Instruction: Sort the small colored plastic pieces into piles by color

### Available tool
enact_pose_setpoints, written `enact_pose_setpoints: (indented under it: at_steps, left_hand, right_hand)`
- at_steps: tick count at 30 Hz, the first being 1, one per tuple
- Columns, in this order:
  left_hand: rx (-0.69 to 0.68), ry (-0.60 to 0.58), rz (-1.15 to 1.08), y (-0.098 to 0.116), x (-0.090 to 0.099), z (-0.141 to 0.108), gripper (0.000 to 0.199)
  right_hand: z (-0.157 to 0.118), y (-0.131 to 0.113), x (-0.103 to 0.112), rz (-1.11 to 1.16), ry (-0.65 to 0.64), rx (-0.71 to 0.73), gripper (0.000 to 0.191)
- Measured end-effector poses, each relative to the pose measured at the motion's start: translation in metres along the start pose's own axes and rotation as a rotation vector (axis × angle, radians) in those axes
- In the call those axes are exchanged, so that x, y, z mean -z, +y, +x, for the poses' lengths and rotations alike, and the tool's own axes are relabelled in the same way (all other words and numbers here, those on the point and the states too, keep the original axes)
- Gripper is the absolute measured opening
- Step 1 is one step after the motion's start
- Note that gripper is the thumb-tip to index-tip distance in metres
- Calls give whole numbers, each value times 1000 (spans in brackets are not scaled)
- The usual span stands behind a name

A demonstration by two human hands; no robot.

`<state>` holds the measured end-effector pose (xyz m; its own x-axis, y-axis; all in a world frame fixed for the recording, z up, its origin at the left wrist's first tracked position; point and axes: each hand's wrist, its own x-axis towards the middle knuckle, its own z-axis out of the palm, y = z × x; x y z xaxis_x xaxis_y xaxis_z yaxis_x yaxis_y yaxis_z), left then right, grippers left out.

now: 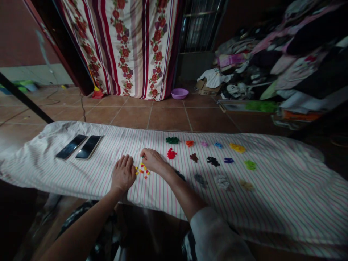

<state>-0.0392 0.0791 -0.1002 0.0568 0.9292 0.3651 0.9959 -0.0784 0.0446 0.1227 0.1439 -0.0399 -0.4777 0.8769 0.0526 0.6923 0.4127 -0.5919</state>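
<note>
My left hand (123, 174) lies flat on the striped cloth (108, 145), fingers extended, beside a small group of yellow, red and orange pieces (142, 169). Just behind that group my right hand (151, 159) has its fingertips pinched on a tiny green piece (143, 157). To the right, small pieces lie sorted by colour: a dark green pile (172, 140), a red pile (171, 153), an orange pile (189, 143), a black pile (213, 161), a yellow pile (237, 147) and several others. My right forearm passes over the cloth and partly covers a dark pile (179, 175).
Two phones (71, 146) (89, 147) lie at the cloth's left. Beyond it, a purple basin (179, 94) stands on the tiled floor near a floral curtain (138, 47). Heaped clothes (272, 58) fill the back right.
</note>
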Motion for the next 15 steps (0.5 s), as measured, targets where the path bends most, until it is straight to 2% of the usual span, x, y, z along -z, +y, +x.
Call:
enact_pose_setpoints:
  at_steps: [7, 11, 15]
  left_hand:
    - [-10, -5, 3, 0, -1, 0, 43]
    - [2, 17, 1, -1, -3, -1, 42]
    - [-7, 13, 13, -1, -3, -1, 42]
  right_hand:
    - [7, 34, 27, 73, 203, -88, 23]
    - [12, 68, 40, 211, 399, -246, 22]
    - [15, 108, 42, 362, 580, -352, 20]
